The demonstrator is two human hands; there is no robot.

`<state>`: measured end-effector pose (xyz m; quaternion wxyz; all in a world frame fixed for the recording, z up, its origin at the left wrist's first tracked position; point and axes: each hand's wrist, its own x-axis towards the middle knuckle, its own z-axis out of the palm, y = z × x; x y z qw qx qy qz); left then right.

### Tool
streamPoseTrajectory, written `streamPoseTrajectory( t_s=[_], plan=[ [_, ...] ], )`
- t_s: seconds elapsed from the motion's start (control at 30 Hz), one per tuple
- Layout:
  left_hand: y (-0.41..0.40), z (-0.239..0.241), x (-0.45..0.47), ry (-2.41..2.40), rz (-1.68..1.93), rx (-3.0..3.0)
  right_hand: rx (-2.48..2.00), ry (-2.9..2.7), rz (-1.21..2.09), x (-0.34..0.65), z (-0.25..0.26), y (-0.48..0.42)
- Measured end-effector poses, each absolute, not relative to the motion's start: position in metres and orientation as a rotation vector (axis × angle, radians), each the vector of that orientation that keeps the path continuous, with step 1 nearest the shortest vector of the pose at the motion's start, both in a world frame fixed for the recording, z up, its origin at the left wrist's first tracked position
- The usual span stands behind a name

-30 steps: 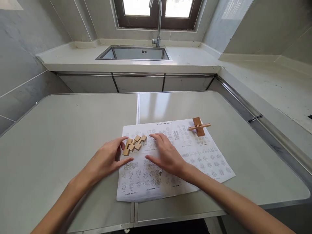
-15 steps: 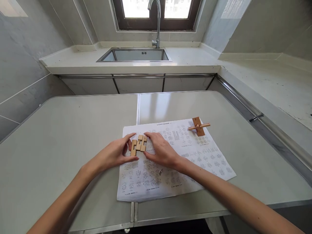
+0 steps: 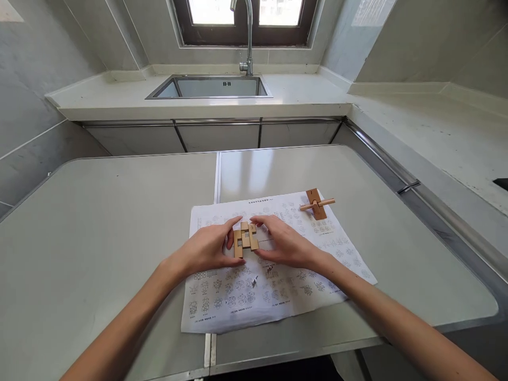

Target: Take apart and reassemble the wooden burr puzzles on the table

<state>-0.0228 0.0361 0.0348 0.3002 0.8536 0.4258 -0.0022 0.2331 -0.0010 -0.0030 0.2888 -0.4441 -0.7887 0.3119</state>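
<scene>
Several notched wooden puzzle pieces (image 3: 246,239) sit side by side, low over a printed sheet (image 3: 222,312) or resting on it; I cannot tell which. From the left, my left hand (image 3: 210,244) pinches the outermost notched piece (image 3: 237,244) between thumb and fingers. My right hand (image 3: 283,242) grips the right-hand side of the group, its thumb and index finger at opposite ends of the right-hand piece (image 3: 253,238). Small gaps show between the notches. Part of the sheet is hidden under my hands and right forearm.
At the sheet's upper right lies a brown wooden plate (image 3: 316,203) with a stick (image 3: 326,202) across it. The pale table (image 3: 119,222) has a metal seam. Beyond it are a counter (image 3: 301,90), a sink (image 3: 218,97) and a faucet (image 3: 249,47).
Both hands and the wooden pieces have moved to the right across the sheet. The view has shifted slightly. The plate and stick stay at the same spot on the sheet.
</scene>
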Motion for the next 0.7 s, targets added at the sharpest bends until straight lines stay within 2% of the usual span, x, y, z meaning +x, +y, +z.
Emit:
streamPoseTrajectory(
  t_s=[0.3,0.7],
  plan=[
    [0.022,0.033,-0.026,1.237,0.197,2.248,-1.157,-1.820,1.040,0.252,-0.007,0.004],
    [0.010,0.019,-0.036,0.949,0.707,1.720,-0.757,-1.296,1.664,0.244,-0.001,-0.001]
  ],
)
